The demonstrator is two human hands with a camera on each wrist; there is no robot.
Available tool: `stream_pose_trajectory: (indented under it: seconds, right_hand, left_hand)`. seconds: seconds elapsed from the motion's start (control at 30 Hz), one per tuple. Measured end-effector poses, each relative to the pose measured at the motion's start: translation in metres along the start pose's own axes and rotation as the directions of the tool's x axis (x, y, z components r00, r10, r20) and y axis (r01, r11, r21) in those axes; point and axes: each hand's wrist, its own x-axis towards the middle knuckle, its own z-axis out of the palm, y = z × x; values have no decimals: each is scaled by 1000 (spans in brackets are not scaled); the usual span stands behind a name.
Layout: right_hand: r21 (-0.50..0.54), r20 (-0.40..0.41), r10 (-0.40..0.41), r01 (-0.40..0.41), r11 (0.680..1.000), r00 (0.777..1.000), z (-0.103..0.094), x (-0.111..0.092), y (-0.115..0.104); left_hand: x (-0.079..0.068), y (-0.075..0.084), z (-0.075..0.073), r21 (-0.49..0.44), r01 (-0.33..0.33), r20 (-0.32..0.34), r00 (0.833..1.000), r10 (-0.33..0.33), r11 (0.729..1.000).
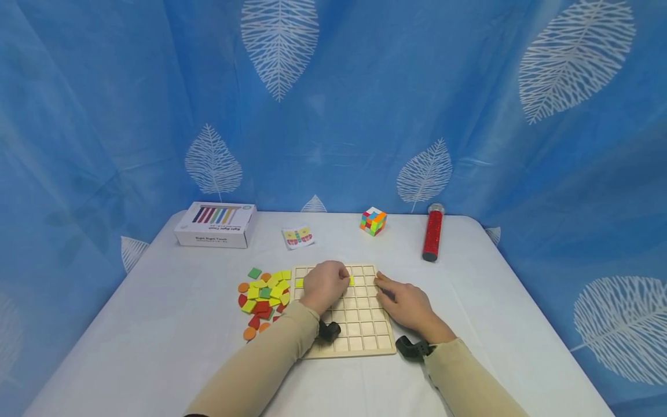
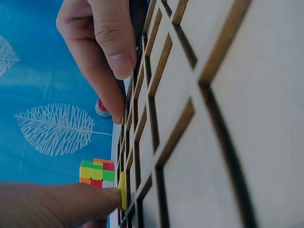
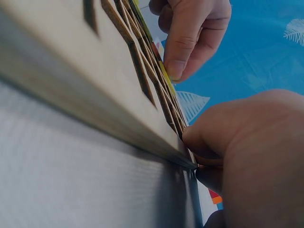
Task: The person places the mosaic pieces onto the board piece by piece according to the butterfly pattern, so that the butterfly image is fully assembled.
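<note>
My left hand [image 1: 325, 284] reaches over a wooden grid board [image 1: 359, 330]. Its fingers are curled, with the thumb and fingertips at a yellow tile [image 2: 123, 191] close against the grid. Another yellow tile [image 1: 299, 282] lies in the same row, left of that hand. At the board's right edge, my right hand [image 1: 409, 304] grips the rim near the far corner, its thumb over the frame and a finger against the side. The left forearm covers part of the board's near left portion.
Left of the board lies a pile of coloured tiles [image 1: 266, 292], mostly yellow, with red, orange and green ones. Behind stand a white box [image 1: 216, 226], a butterfly pattern card [image 1: 298, 237], a puzzle cube [image 1: 373, 221] and a red glittery tube [image 1: 433, 233].
</note>
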Motion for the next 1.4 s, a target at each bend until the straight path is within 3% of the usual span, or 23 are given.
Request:
stream_pose_trajectory:
  seconds: [0.17, 0.3, 0.47, 0.6, 0.73, 0.83, 1.0, 1.17, 1.4]
  right_hand:
    - [-2, 11, 13, -13, 1000, 1000, 3, 0, 0]
    - [-15, 5, 10, -10, 1000, 1000, 0, 1, 2]
    - [-28, -5, 3, -3, 1000, 1000, -7, 1, 6]
    - [-19, -3, 6, -6, 1000, 1000, -7, -1, 7]
    - [-24, -2, 1, -1, 1000, 1000, -7, -1, 8]
    - [-26, -12, -9, 8, 1000, 1000, -7, -1, 8]
    - [6, -11, -11, 11, 1000, 1000, -4, -1, 6]
    - [16, -4, -26, 27, 1000, 1000, 2, 1, 4]
    - [17, -24, -30, 30, 999, 999, 4, 4, 4]
  left_hand:
    - [-2, -12, -9, -88, 32, -19, 999, -34, 996]
    - [-10, -33, -40, -170, 121, -45, 990, -130, 978]
    - [-25, -77, -88, -199, 237, -46, 967, -250, 951]
    - [-40, -116, -109, -192, 315, -32, 945, -327, 929]
    - [-51, -145, -110, -169, 375, -37, 922, -386, 911]
    - [-56, -156, -106, -150, 384, -25, 920, -392, 911]
    - [-61, -160, -102, -114, 378, 6, 925, -380, 919]
    - [-65, -161, -109, -79, 380, 27, 925, -379, 922]
    - [-63, -165, -115, -33, 355, 116, 930, -349, 934]
